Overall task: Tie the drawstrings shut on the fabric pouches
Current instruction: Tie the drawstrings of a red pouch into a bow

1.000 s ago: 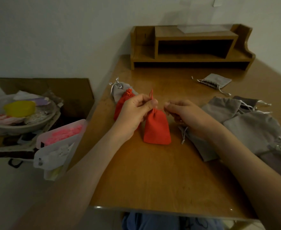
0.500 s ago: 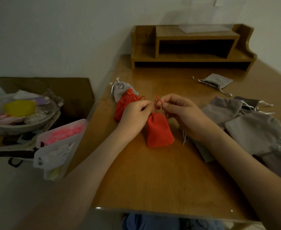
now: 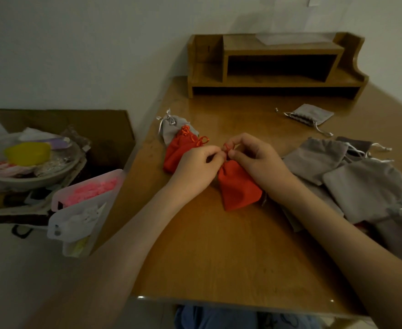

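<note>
Wooden shelf (image 3: 242,47) on table (image 3: 219,257); cluttered cardboard box (image 3: 76,122) beside.

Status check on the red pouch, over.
Left hand and right hand both pinching the red drawstring. Red pouch on desk, neck gathered, knot not visible. Nothing blocking; grey pouches lie off right.

A red pouch (image 3: 239,189) lay flat on the table (image 3: 219,245), near its middle, neck gathered and pointing toward the far side. Its red drawstring (image 3: 226,147) stood up in a small loop above the neck. A second red pouch (image 3: 177,151), cord knotted, lay just left, overlapping a grey pouch (image 3: 171,124) with silver strings. A lone grey pouch (image 3: 311,114) lay apart, far right. A heap of grey pouches (image 3: 361,184) overlapped along the right side.
</note>
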`<control>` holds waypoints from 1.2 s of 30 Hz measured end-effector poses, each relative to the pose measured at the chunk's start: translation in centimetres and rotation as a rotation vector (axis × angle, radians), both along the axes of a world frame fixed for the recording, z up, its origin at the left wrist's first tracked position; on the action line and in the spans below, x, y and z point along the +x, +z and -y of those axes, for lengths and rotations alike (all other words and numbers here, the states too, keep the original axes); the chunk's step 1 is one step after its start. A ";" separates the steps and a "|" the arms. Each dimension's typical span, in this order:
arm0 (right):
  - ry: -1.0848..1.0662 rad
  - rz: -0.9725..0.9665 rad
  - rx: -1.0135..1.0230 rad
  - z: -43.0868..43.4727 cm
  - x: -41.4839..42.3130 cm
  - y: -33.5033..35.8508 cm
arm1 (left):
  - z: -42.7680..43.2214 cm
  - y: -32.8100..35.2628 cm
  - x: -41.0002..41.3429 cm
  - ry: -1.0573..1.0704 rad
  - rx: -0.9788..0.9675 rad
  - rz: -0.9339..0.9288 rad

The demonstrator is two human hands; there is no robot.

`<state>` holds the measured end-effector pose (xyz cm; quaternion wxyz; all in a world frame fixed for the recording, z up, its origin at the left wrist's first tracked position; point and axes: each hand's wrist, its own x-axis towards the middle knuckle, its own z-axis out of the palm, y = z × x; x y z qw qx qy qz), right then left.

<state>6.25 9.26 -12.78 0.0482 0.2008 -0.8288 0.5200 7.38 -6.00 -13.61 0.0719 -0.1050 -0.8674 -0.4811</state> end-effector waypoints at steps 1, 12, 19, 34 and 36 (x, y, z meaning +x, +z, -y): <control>-0.007 -0.006 0.006 -0.1 -0.1 -0.1 | 0.0 0.0 0.0 -0.007 0.006 0.004; 0.030 -0.166 0.150 -0.2 0.0 -0.5 | -0.1 -0.1 0.2 -0.033 0.059 0.042; -0.013 -0.197 0.189 0.0 -0.2 -0.5 | -0.2 0.0 0.2 -0.017 0.048 0.006; -0.084 -0.227 0.206 -0.2 -0.1 0.0 | -0.3 0.0 0.0 -0.051 0.313 0.162; -0.063 -0.272 0.202 -0.1 0.0 0.0 | -0.3 0.2 0.0 -0.073 0.425 0.238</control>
